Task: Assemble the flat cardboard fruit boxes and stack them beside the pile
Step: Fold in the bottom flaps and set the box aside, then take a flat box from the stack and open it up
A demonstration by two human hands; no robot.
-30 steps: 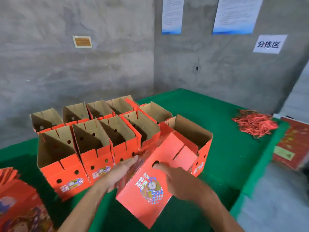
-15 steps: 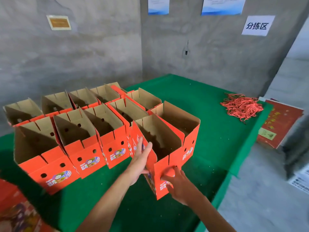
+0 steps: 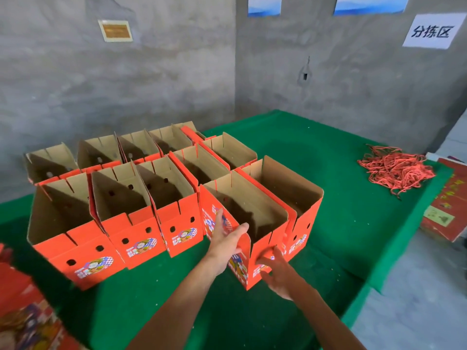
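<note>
Concrete wall (image 3: 126, 84), sign (image 3: 430, 31) reading 分拣区

Soft daylight is filling the scene, with wide-angle bending at the edges.

Light is coming evenly from the right side, leaving the concrete wall (image 3: 126, 84) grey and flat without glare. The open boxes (image 3: 121, 195) are casting dark diagonal shadows down their brown inner walls, and a soft shadow is falling on the green table cover (image 3: 316, 152) under the forearms. The left hand (image 3: 226, 239) and right hand (image 3: 276, 272) are smearing slightly with motion. The flat printed stack (image 3: 25, 322) at the lower left corner is blurring heavily, and straight lines are bowing toward the frame borders.
</note>
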